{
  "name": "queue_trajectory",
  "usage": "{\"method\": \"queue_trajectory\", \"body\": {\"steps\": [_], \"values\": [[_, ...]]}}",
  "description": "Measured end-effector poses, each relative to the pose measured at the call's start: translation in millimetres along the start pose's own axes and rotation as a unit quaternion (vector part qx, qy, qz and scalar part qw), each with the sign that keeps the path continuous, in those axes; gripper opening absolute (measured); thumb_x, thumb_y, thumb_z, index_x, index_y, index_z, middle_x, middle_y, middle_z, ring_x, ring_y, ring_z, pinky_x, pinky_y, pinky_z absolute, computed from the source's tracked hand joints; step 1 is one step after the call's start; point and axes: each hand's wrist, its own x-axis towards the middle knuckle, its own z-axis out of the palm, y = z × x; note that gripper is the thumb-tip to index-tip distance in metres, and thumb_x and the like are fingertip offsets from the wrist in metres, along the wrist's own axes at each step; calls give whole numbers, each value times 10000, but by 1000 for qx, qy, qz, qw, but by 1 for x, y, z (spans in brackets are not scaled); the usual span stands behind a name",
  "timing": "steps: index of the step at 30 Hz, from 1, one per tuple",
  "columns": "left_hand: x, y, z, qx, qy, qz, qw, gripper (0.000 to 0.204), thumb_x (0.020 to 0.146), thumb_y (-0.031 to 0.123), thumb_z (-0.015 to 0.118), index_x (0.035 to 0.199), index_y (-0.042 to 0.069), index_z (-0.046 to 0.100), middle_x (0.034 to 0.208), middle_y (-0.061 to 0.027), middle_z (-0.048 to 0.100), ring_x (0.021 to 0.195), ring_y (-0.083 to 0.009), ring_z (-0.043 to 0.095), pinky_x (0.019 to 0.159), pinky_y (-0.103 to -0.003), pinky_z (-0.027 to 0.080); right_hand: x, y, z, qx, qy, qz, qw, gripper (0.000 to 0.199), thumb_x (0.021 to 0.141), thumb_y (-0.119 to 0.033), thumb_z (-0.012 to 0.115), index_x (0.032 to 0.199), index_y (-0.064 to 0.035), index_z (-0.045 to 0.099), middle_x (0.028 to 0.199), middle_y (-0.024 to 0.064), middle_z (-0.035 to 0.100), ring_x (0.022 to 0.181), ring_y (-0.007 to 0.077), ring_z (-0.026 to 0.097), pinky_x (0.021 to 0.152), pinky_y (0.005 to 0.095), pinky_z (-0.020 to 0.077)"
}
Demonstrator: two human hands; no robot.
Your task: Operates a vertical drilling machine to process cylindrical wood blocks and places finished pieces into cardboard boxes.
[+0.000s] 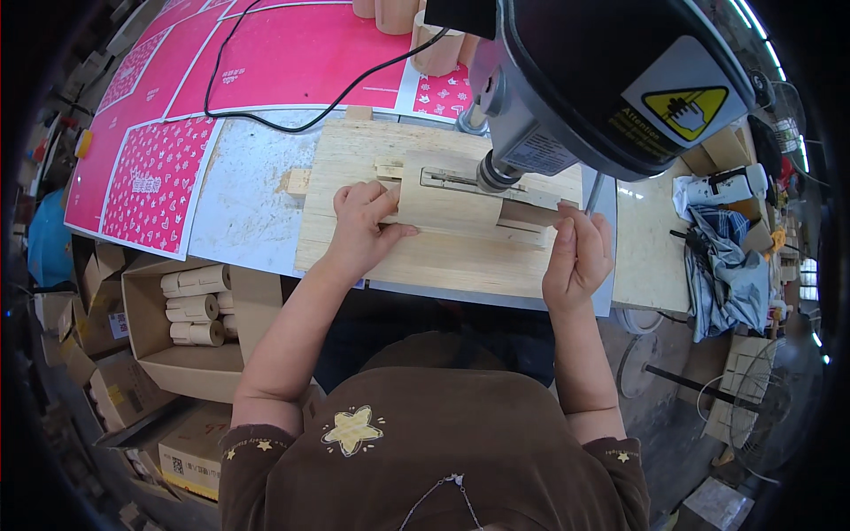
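Observation:
My left hand (363,226) presses on the left end of a small wooden block (447,203) that lies on a plywood jig board (443,257) under a drill press head (602,80). The chuck (493,173) sits just above the block's slotted top. My right hand (577,257) pinches the right end of a brown piece (529,214) sticking out of the block. Both hands grip the workpiece from opposite sides.
Pink printed sheets (159,177) cover the bench at the left, crossed by a black cable (283,124). Wooden cylinders (438,49) stand behind the jig. An open cardboard box (164,354) with paper rolls (195,305) sits below left. Crumpled cloth (726,265) and a fan (761,416) are at the right.

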Motion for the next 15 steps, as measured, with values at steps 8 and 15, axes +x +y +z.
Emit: {"method": "queue_trajectory", "body": {"steps": [8,15], "values": [[1,5,6,28,4,10,1000,515,583,213,764,1064,129,599,769,4,488,820,-175,481,832,-360,257,108,-30,-44,61,153,58,985,199,869,-114,513,773,40,594,638,34,509,550,65,427,500,218,312],[13,29,29,-8,17,13,1000,392,582,209,763,938,116,627,794,-11,497,829,-193,482,848,-360,254,176,74,-39,83,145,70,984,132,845,-112,526,804,-9,598,738,44,594,672,93,512,585,243,423]]}}
